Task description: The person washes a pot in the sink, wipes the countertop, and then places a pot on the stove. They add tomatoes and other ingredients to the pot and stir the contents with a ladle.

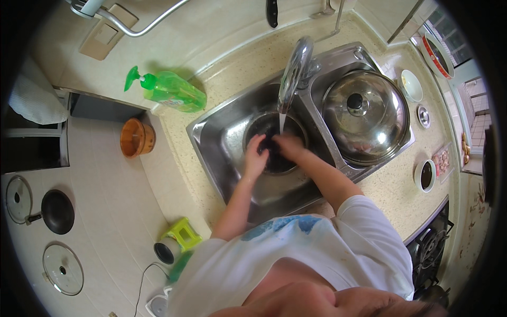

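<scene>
Both hands are down in the left basin of a stainless steel sink [222,136], over a round, dark-looking metal bowl [278,172]. My left hand [256,153] curls its thumb and fingers around a small dark item [270,145], too dark to identify. Close against the item's other side is my right hand [291,146], blurred by motion, so its exact grip is unclear. A stream of water [282,123] runs from the chrome faucet [293,75] and falls right beside the right hand's fingers.
A domed lidded pan [380,119] fills the right basin. Green pump bottle [174,91] stands behind the sink. Toward the right are a white bowl [412,86], a cup of dark liquid [426,176], a tray of meat pieces [442,160] and a gas stove [429,245]. Wooden bucket [136,138] at left.
</scene>
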Motion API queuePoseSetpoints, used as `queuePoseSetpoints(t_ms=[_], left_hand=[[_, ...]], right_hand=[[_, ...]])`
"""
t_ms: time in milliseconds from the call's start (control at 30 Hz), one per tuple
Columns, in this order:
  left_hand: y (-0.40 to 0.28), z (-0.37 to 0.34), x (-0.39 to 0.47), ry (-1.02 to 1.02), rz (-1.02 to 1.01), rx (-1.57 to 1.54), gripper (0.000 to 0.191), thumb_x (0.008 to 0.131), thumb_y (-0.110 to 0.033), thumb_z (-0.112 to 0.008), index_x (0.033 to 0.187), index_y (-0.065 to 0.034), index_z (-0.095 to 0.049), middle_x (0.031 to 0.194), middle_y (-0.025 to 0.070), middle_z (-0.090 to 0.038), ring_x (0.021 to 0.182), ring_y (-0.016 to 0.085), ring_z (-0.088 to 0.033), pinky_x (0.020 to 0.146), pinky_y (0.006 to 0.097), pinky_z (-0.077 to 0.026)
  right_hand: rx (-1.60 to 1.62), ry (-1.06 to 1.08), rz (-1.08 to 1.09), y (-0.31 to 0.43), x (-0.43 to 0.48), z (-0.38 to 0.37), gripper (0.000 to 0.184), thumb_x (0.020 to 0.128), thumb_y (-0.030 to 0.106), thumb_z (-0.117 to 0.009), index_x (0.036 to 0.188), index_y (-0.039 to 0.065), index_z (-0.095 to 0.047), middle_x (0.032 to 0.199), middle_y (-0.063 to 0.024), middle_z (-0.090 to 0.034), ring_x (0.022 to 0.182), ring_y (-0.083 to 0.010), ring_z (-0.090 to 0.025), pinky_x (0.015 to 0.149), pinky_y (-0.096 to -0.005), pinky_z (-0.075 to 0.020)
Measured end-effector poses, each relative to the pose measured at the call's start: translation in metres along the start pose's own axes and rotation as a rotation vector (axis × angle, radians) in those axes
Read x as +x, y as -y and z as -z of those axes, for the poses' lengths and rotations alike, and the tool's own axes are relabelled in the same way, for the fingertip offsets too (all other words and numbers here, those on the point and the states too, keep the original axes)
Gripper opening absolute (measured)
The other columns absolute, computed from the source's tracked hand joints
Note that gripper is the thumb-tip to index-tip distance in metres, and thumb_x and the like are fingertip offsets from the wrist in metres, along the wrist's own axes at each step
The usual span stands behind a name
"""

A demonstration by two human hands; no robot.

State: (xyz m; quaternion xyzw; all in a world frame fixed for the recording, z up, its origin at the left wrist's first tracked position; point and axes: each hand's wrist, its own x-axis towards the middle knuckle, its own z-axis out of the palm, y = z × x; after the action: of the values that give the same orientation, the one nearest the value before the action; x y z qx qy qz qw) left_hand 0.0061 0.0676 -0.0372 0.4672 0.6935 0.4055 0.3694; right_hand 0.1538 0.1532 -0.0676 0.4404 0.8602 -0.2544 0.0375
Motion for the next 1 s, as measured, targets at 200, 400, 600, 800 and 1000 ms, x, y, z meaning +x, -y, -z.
queuePoseSetpoints(t_ms=[200,400,600,800,1000], left_hand=[[0.004,-0.017,0.005,0.125,-0.155,0.17,0.081,0.065,-0.003,-0.072,0.139,-0.0102,-0.04,0.141,0.0179,-0.042,0.133,0.034,-0.038,0.109,0.04,-0.035],[0.01,-0.042,0.031,0.158,0.054,0.469,0.084,0.063,-0.015,-0.081,0.136,-0.0066,-0.042,0.143,0.0137,-0.04,0.131,0.035,-0.038,0.104,0.0486,-0.039],[-0.004,-0.057,0.02,0.065,0.025,0.684,0.079,0.066,-0.025,-0.082,0.133,-0.008,-0.045,0.141,0.0125,-0.041,0.128,0.033,-0.04,0.099,0.0524,-0.041],[-0.002,-0.045,0.046,0.212,0.188,0.454,0.068,0.066,-0.026,-0.08,0.127,-0.0142,-0.052,0.138,0.0102,-0.042,0.124,0.034,-0.043,0.096,0.0566,-0.041],[-0.025,-0.059,0.057,0.112,0.097,0.676,0.054,0.063,-0.025,-0.078,0.113,-0.0127,-0.063,0.127,0.0123,-0.05,0.121,0.035,-0.044,0.096,0.0545,-0.041]], right_hand=[[0.374,0.358,-0.034,-0.008,0.026,0.054,0.028,0.083,0.015,-0.063,0.108,0.001,-0.062,0.082,-0.0179,-0.068,0.057,-0.0285,-0.066,0.051,-0.0356,-0.053],[0.569,-0.389,-0.012,-0.004,-0.016,0.119,0.024,0.081,0.016,-0.069,0.099,0.002,-0.064,0.079,-0.016,-0.067,0.072,-0.0298,-0.066,0.065,-0.0372,-0.0516],[0.96,-0.69,0.006,-0.004,0.009,0.165,0.015,0.088,0.012,-0.065,0.097,0.001,-0.061,0.069,-0.0046,-0.061,0.055,-0.0117,-0.057,0.052,-0.0251,-0.0458],[1.004,-0.694,-0.001,0.002,0.021,0.164,0.012,0.09,0.011,-0.063,0.096,0.001,-0.06,0.063,-0.001,-0.057,0.052,-0.0077,-0.053,0.047,-0.0225,-0.0408],[1.152,-0.653,0.003,-0.005,0.022,0.153,0.014,0.085,0.015,-0.071,0.092,0.004,-0.065,0.061,0.0024,-0.054,0.053,-0.0051,-0.048,0.049,-0.0224,-0.0386]])
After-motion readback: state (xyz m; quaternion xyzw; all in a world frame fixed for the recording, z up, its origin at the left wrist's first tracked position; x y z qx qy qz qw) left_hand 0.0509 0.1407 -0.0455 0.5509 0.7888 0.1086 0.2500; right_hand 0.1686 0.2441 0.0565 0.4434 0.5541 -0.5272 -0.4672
